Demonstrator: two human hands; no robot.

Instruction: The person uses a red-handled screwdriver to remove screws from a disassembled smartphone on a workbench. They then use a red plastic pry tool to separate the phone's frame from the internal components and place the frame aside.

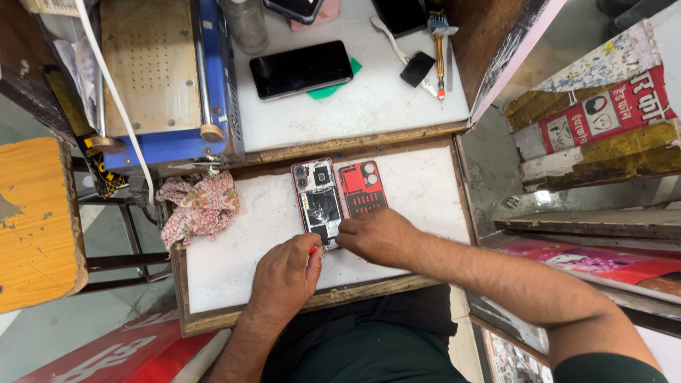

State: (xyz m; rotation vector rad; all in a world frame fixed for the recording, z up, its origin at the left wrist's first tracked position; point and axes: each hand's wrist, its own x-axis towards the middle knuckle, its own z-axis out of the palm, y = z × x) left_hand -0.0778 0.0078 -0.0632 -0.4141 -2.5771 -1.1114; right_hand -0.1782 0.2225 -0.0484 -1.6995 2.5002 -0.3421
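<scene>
An opened phone body (318,202) with its inner parts exposed lies on the white work board (248,241). Beside it on the right lies its red back cover (362,188), inner side up. My left hand (285,273) is closed around a small red-handled tool (312,250) whose tip meets the phone's lower edge. My right hand (374,236) rests on the board at the phone's lower right corner, fingers pressing on it and covering the bottom of the red cover.
A crumpled floral cloth (198,206) lies at the board's left. On the upper shelf sit a black phone (301,69) on a green card, a screwdriver (440,53), a brush (404,53) and a blue machine (167,78). A yellow stool (35,220) stands left.
</scene>
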